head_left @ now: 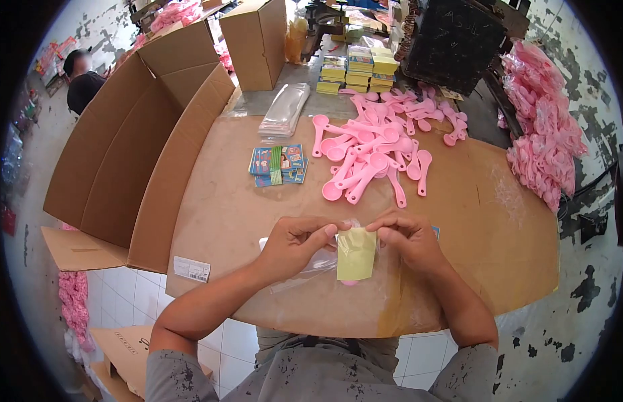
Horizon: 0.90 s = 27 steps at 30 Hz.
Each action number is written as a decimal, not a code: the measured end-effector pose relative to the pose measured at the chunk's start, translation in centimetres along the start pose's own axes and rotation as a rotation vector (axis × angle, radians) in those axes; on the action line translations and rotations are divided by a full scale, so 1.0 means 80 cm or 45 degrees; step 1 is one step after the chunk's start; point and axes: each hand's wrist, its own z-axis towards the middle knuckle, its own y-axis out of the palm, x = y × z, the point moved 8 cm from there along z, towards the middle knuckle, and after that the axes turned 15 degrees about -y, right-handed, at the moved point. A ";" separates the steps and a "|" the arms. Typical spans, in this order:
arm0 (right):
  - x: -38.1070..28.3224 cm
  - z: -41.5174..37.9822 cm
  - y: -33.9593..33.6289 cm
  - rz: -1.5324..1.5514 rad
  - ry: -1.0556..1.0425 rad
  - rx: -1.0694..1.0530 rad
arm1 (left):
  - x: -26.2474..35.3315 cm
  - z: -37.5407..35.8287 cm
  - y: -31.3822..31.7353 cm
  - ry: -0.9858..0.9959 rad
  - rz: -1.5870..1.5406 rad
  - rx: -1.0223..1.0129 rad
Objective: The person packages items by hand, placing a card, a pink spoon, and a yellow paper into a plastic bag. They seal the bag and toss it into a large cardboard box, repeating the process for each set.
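Observation:
My left hand (pixel 295 244) and my right hand (pixel 406 241) both pinch the top of a small clear plastic bag (pixel 355 258) that holds a yellow card, with a bit of pink showing at its bottom. The bag hangs just above the brown cardboard work surface (pixel 244 221). More clear bags (pixel 305 271) lie flat under my left hand. A pile of pink plastic spoons (pixel 372 157) lies farther back on the surface. A banded stack of blue printed cards (pixel 278 164) sits to the left of the spoons.
A large open cardboard box (pixel 134 144) stands at the left. A stack of clear bags (pixel 285 110) and piles of yellow card packs (pixel 362 70) lie at the back. Bagged pink spoons (pixel 542 134) hang at the right. Another person (pixel 80 77) is at the far left.

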 end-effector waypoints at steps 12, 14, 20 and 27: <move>0.006 0.000 -0.002 -0.108 0.003 -0.006 | -0.011 0.010 0.000 -0.112 0.115 0.009; -0.002 0.003 0.007 0.059 -0.075 0.043 | -0.010 0.009 -0.003 -0.089 0.120 0.033; 0.002 -0.003 0.015 -0.098 0.096 -0.108 | 0.004 0.008 -0.003 0.060 -0.092 0.064; -0.009 0.002 0.004 -0.072 0.031 -0.026 | -0.017 0.008 0.006 -0.133 0.074 -0.170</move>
